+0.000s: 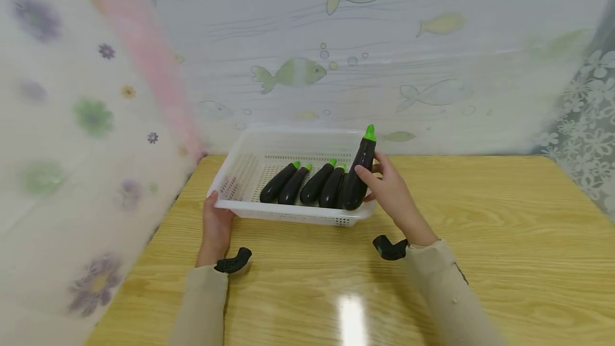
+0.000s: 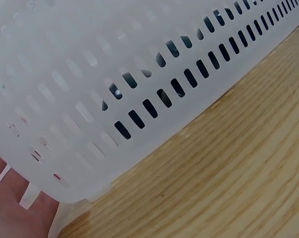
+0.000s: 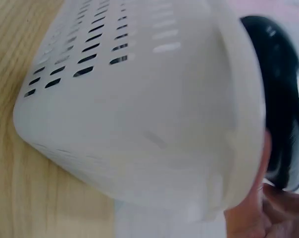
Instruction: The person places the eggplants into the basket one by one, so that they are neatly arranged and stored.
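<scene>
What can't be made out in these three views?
- Left hand fingers: the head view hides them behind the basket rim; the left wrist view cuts them off at its edge.
- Eggplant lower end: hidden by the basket wall.
- Right hand: blurred and cut off at the edge of the right wrist view.
- Lying eggplants: mere dark slits in the left wrist view.

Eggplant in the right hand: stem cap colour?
Bright green cap on the dark purple eggplant held by the right hand; clearest in the head view.

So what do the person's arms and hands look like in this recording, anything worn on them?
Both hands, the left hand and the right hand, are bare, with no gloves or rings visible. Each arm wears a long beige sleeve reaching the wrist. A small black device with a curved tip sits at each wrist.
</scene>
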The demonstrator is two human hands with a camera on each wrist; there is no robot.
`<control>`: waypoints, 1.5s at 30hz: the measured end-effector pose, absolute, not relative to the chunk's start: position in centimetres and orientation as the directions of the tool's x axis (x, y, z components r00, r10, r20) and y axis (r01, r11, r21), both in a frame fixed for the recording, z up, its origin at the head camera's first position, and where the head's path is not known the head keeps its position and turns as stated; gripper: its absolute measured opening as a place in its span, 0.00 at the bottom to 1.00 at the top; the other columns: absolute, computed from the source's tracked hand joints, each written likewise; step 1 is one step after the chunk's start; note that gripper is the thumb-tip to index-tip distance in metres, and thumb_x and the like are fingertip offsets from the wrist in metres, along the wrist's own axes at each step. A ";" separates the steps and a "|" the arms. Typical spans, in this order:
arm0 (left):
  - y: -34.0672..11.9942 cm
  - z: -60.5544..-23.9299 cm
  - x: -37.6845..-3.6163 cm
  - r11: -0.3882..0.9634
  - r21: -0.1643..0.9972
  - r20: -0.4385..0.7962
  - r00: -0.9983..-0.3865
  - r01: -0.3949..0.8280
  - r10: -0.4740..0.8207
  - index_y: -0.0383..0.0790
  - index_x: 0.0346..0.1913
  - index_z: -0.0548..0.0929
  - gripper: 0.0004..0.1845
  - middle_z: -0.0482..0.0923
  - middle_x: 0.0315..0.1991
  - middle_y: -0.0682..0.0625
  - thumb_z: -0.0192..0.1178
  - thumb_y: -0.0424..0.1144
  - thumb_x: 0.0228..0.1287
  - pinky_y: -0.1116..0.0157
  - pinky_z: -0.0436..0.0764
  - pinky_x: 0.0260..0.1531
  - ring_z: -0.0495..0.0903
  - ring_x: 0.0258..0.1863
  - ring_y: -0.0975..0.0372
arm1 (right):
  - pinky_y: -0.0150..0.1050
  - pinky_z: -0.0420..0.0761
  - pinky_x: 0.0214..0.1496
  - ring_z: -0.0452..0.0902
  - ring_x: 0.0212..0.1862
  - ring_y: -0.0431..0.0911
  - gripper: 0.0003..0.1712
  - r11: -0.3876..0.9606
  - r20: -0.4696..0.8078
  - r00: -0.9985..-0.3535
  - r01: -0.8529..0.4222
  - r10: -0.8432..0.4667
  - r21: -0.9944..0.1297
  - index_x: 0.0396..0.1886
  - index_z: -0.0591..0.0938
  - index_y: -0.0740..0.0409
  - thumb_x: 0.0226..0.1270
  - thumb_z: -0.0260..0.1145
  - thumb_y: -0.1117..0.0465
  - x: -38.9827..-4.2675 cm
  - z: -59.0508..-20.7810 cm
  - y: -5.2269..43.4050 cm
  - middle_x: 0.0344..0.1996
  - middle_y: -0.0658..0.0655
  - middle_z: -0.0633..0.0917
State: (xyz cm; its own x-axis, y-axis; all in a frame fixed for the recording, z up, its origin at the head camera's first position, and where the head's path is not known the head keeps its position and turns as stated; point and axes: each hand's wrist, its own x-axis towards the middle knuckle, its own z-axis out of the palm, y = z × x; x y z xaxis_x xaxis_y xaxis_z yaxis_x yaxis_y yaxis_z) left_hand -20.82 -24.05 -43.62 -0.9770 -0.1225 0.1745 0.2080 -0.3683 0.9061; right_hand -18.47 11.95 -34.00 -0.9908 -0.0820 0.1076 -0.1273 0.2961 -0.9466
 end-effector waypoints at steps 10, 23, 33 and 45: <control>-24.4 -43.5 -21.0 -0.386 0.895 0.192 -0.974 0.222 -0.117 0.48 0.66 0.55 0.28 0.55 0.65 0.50 0.41 0.52 0.64 0.59 0.51 0.59 0.55 0.62 0.58 | 0.43 0.79 0.30 0.77 0.34 0.50 0.39 0.373 0.041 -0.986 -0.099 -0.162 -0.922 0.66 0.57 0.49 0.58 0.56 0.39 -19.9 -32.7 10.3 0.44 0.58 0.72; -24.6 -43.9 -21.1 -0.445 0.867 0.222 -0.973 0.225 -0.059 0.48 0.66 0.53 0.28 0.52 0.66 0.50 0.40 0.50 0.64 0.57 0.49 0.61 0.52 0.64 0.58 | 0.43 0.79 0.35 0.78 0.37 0.51 0.39 0.302 -0.070 -0.957 -0.020 -0.282 -0.953 0.67 0.53 0.53 0.61 0.56 0.45 -22.4 -32.0 7.5 0.48 0.60 0.73; -24.5 -43.8 -21.2 -0.473 0.849 0.255 -0.967 0.236 -0.025 0.47 0.67 0.54 0.28 0.52 0.66 0.51 0.40 0.47 0.63 0.55 0.49 0.60 0.51 0.64 0.58 | 0.45 0.78 0.38 0.78 0.38 0.52 0.41 0.327 -0.138 -0.931 0.021 -0.339 -0.945 0.69 0.49 0.53 0.62 0.57 0.48 -23.5 -30.3 5.5 0.51 0.60 0.72; -24.2 -43.5 -20.8 -0.415 0.887 0.217 -0.976 0.205 -0.020 0.48 0.67 0.53 0.28 0.52 0.66 0.51 0.38 0.47 0.63 0.54 0.49 0.59 0.51 0.64 0.56 | 0.46 0.78 0.36 0.78 0.40 0.53 0.43 0.320 -0.130 -0.929 0.014 -0.346 -0.947 0.69 0.45 0.47 0.61 0.58 0.50 -25.3 -29.8 2.6 0.47 0.59 0.73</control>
State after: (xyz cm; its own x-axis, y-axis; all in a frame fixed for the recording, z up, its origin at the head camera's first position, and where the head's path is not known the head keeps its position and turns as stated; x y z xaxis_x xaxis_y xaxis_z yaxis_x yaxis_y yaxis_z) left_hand -20.79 -24.23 -43.47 -0.9760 -0.0200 0.2167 0.2053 -0.4147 0.8865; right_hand -25.31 2.60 -29.84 -0.9292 -0.3459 -0.1302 0.0138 0.3195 -0.9475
